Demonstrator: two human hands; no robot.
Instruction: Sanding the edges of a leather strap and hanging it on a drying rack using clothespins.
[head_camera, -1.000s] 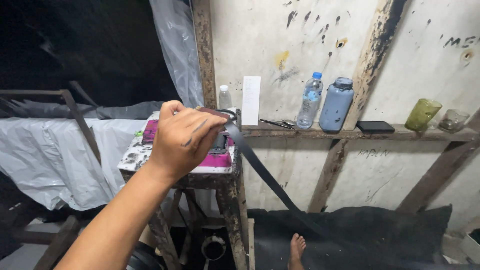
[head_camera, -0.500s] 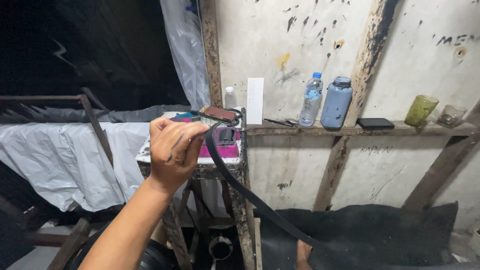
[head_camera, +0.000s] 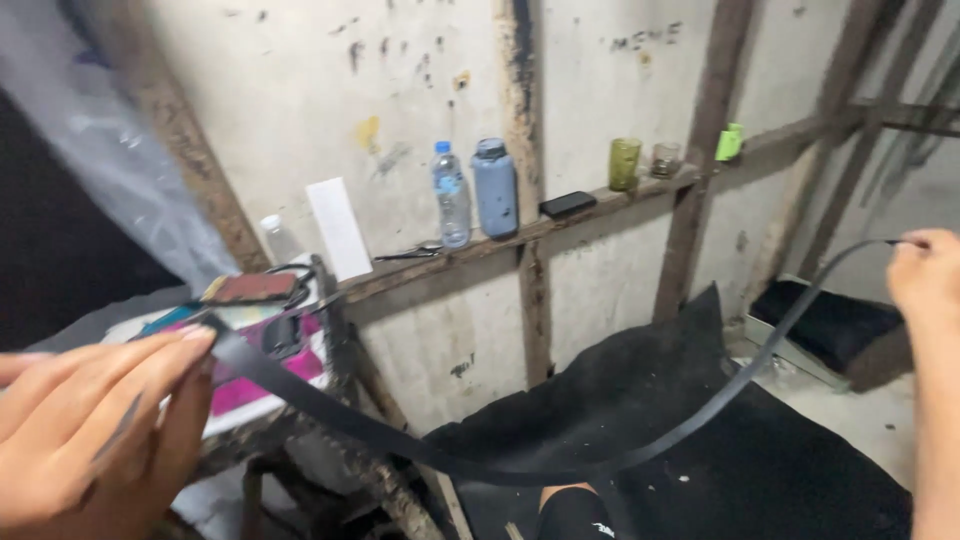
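Between my two hands a long black strap (head_camera: 480, 465) sags in a low curve, its lowest part hanging over a black cloth (head_camera: 700, 430) spread below. My left hand (head_camera: 95, 430) sits at the lower left of the view, fingers (head_camera: 150, 370) pressed together and closed on one flat end of the strap. My right hand (head_camera: 925, 275) is far out at the right edge, well apart from the left, pinching the other end, which thins to a narrow tip there. Just beyond the left hand stands a rough counter (head_camera: 260, 430) carrying a pink and white sheet (head_camera: 255, 385) and a small reddish block (head_camera: 250, 288). Above the strap's sag, a wooden shelf (head_camera: 520, 235) runs along the wall, holding a clear bottle (head_camera: 450, 195), a blue flask (head_camera: 495, 188) just beside it, a dark flat case (head_camera: 567, 204), a green glass (head_camera: 624, 163) and a smaller glass (head_camera: 665, 158). Scissors (head_camera: 415, 252) lie on the shelf near the bottle, and a white card (head_camera: 338, 228) leans on the wall closer to my left hand.
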